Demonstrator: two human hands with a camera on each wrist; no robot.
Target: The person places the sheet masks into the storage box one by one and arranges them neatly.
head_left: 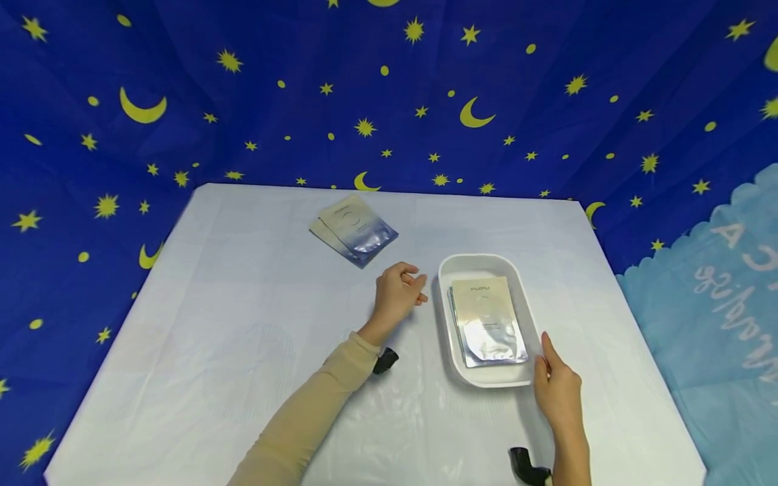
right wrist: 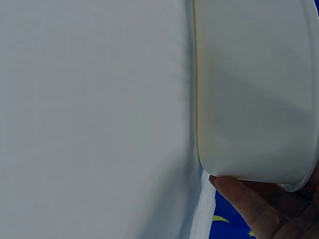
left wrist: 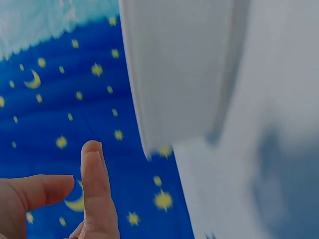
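Observation:
A white tray with rounded corners stands right of the table's middle. Inside it lies a small stack of face mask sachets, cream fading to shiny blue. My right hand holds the tray's near right edge, thumb at the rim; in the right wrist view, a finger meets the outer wall low down. Just left of the tray, my left hand hovers with loosely bent fingers and nothing in them. Its thumb and forefinger stand apart in the left wrist view. Further back lie more overlapping sachets.
A white cloth covers the table. Behind it hangs a blue curtain with yellow moons and stars; a light blue cloth hangs at the right. Black wrist mounts show beside both forearms.

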